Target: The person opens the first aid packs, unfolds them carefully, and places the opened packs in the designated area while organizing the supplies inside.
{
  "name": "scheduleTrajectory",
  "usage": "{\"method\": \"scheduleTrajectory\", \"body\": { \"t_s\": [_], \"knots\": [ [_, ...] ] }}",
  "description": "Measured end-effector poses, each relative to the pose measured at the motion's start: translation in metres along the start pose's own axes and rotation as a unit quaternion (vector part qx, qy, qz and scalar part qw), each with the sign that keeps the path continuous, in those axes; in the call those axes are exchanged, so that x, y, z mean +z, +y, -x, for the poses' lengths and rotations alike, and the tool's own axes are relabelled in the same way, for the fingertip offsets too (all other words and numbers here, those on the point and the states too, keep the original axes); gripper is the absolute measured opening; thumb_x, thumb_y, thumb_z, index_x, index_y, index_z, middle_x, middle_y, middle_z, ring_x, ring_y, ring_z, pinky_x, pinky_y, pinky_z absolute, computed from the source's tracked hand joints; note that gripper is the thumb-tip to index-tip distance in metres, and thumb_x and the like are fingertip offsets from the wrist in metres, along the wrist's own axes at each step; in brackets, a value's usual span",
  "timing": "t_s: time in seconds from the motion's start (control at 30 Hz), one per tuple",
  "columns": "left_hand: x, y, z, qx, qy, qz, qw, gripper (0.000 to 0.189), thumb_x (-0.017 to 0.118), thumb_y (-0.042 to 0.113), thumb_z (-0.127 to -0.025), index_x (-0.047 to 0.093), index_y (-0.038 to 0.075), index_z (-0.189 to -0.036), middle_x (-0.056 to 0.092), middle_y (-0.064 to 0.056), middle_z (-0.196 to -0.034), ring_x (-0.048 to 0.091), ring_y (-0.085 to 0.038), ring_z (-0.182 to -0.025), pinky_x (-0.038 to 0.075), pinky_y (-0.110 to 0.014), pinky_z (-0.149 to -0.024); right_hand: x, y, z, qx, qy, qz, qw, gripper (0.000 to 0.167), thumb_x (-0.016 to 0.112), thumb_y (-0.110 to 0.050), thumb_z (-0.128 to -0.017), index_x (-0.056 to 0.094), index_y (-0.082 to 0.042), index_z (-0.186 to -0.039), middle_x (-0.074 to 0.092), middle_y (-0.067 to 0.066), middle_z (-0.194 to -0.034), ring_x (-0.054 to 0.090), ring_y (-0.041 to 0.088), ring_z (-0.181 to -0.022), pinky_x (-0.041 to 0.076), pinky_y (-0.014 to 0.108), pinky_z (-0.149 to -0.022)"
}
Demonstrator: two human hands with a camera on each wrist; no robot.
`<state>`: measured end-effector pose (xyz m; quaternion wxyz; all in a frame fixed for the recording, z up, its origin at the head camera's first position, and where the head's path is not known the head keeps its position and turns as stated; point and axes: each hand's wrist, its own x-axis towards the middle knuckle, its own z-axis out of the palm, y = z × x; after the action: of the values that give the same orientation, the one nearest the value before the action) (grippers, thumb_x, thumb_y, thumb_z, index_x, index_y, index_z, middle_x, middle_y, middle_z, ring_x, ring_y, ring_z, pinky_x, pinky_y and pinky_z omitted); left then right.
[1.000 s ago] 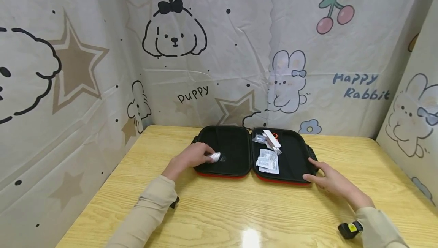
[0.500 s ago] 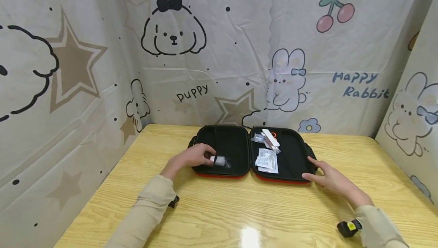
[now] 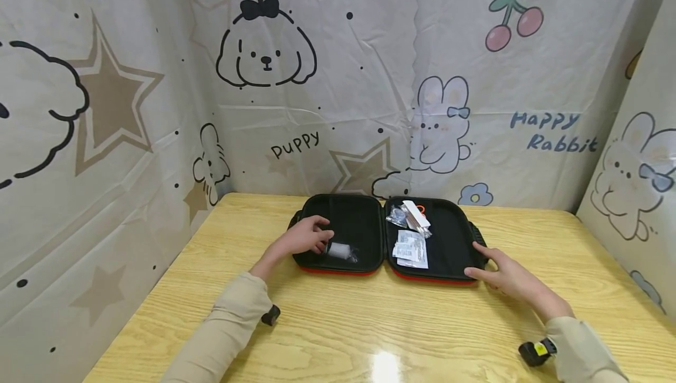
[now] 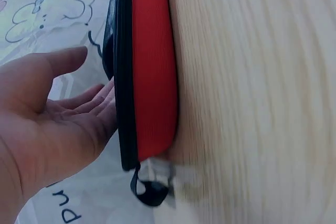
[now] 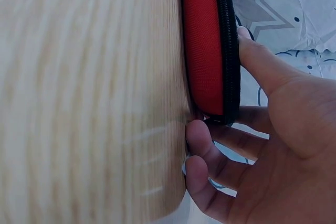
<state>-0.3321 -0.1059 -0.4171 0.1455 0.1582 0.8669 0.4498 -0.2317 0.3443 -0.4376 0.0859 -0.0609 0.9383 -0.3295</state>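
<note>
A black-lined case (image 3: 354, 221) with a red shell lies unfolded on the table. In its left half lies a white roll in clear plastic (image 3: 339, 250), resembling a wrapped bandage. My left hand (image 3: 306, 235) hovers over that half at the roll's left end, thumb and fingers apart, holding nothing. The left wrist view shows this hand (image 4: 58, 114) with its fingers partly hidden behind the case rim. My right hand (image 3: 504, 274) grips the right half's outer corner. In the right wrist view its thumb (image 5: 262, 59) lies on the zipper rim and the other fingers bend around the corner.
The right half holds white paper packets (image 3: 411, 249), a small clear bag (image 3: 397, 216), a white strip-shaped package (image 3: 417, 216) and something with an orange loop (image 3: 421, 209). A wooden table (image 3: 338, 324) supports the case. A printed cloth (image 3: 317, 101) hangs behind and at both sides.
My left hand has set the white roll down in the case's left half, let go and drawn slightly up from it. The right hand stays at the corner.
</note>
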Motion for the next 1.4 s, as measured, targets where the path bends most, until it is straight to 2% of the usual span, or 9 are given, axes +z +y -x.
{"method": "scheduleTrajectory", "body": {
  "t_s": [0.13, 0.3, 0.37, 0.43, 0.6, 0.8, 0.9, 1.2, 1.4],
  "knots": [
    [0.008, 0.006, 0.0, -0.035, -0.02, 0.059, 0.9975, 0.059, 0.062, 0.028, -0.099, 0.04, 0.001, -0.147, 0.069, -0.013, -0.105, 0.068, -0.016, -0.077, 0.059, -0.032, -0.073, 0.0, 0.0, 0.0, 0.0, -0.002, -0.002, 1.0, 0.092, 0.065, -0.047, -0.093, 0.019, 0.0, -0.157, 0.047, 0.008, -0.084, 0.042, 0.011, -0.053, 0.037, 0.025, -0.05],
    [0.012, 0.009, 0.001, -0.042, -0.022, 0.053, 0.9975, 0.062, 0.062, 0.03, -0.099, 0.037, 0.002, -0.148, 0.07, -0.013, -0.106, 0.068, -0.016, -0.079, 0.058, -0.032, -0.074, 0.0, 0.0, 0.001, -0.004, 0.001, 0.002, 1.0, 0.092, 0.065, -0.047, -0.093, 0.019, 0.0, -0.157, 0.046, 0.009, -0.087, 0.043, 0.011, -0.054, 0.037, 0.025, -0.05],
    [0.011, 0.009, 0.002, -0.031, -0.004, 0.018, 0.9994, 0.061, 0.062, 0.029, -0.099, 0.039, 0.001, -0.147, 0.069, -0.013, -0.106, 0.069, -0.018, -0.08, 0.058, -0.033, -0.074, 0.0, -0.001, 0.001, -0.002, 0.002, 0.004, 1.0, 0.092, 0.065, -0.048, -0.093, 0.019, -0.001, -0.157, 0.047, 0.011, -0.086, 0.044, 0.012, -0.053, 0.037, 0.025, -0.05],
    [0.01, 0.01, 0.003, -0.016, 0.022, -0.038, 0.9989, 0.057, 0.063, 0.03, -0.098, 0.044, 0.003, -0.144, 0.068, -0.013, -0.107, 0.069, -0.019, -0.085, 0.058, -0.034, -0.077, 0.001, 0.0, 0.001, -0.005, 0.006, 0.006, 0.9999, 0.092, 0.066, -0.047, -0.093, 0.02, 0.0, -0.157, 0.051, 0.018, -0.097, 0.045, 0.013, -0.055, 0.037, 0.026, -0.052],
    [0.007, 0.016, -0.003, 0.03, 0.075, -0.155, 0.9847, 0.044, 0.064, 0.032, -0.097, 0.057, 0.008, -0.133, 0.069, -0.008, -0.11, 0.065, -0.021, -0.097, 0.051, -0.04, -0.089, 0.001, 0.0, 0.002, -0.012, 0.012, 0.01, 0.9998, 0.091, 0.066, -0.047, -0.093, 0.022, 0.002, -0.156, 0.039, 0.033, -0.133, 0.05, 0.015, -0.06, 0.038, 0.026, -0.056],
    [0.01, 0.028, -0.017, 0.072, 0.074, -0.177, 0.9789, 0.037, 0.062, 0.031, -0.098, 0.062, 0.009, -0.127, 0.069, -0.006, -0.109, 0.064, -0.02, -0.099, 0.05, -0.04, -0.092, 0.001, -0.001, 0.003, -0.006, 0.005, -0.002, 1.0, 0.092, 0.066, -0.047, -0.093, 0.02, 0.0, -0.157, 0.049, 0.023, -0.109, 0.045, 0.013, -0.054, 0.037, 0.026, -0.05],
    [0.012, 0.036, -0.026, 0.091, 0.068, -0.184, 0.9763, 0.036, 0.062, 0.03, -0.098, 0.063, 0.008, -0.126, 0.069, -0.007, -0.111, 0.064, -0.021, -0.101, 0.05, -0.039, -0.094, 0.002, -0.002, 0.003, -0.008, 0.007, -0.001, 0.9999, 0.091, 0.066, -0.046, -0.093, 0.021, 0.0, -0.157, 0.049, 0.022, -0.106, 0.045, 0.012, -0.055, 0.037, 0.026, -0.052],
    [0.03, 0.064, -0.06, 0.14, 0.052, -0.19, 0.9703, 0.031, 0.061, 0.027, -0.099, 0.065, 0.01, -0.124, 0.07, -0.005, -0.114, 0.064, -0.02, -0.107, 0.049, -0.038, -0.097, 0.0, 0.0, 0.003, -0.012, 0.011, 0.014, 0.9998, 0.09, 0.065, -0.047, -0.094, 0.021, 0.002, -0.156, 0.038, 0.033, -0.134, 0.051, 0.016, -0.061, 0.039, 0.029, -0.065],
    [0.04, 0.075, -0.075, 0.153, 0.048, -0.186, 0.9694, 0.031, 0.06, 0.026, -0.099, 0.065, 0.009, -0.125, 0.07, -0.006, -0.116, 0.064, -0.02, -0.109, 0.049, -0.037, -0.098, 0.001, -0.001, 0.002, -0.017, 0.013, 0.028, 0.9994, 0.09, 0.064, -0.047, -0.094, 0.023, 0.003, -0.155, 0.04, 0.033, -0.134, 0.052, 0.015, -0.062, 0.04, 0.034, -0.074]
  ]
}}
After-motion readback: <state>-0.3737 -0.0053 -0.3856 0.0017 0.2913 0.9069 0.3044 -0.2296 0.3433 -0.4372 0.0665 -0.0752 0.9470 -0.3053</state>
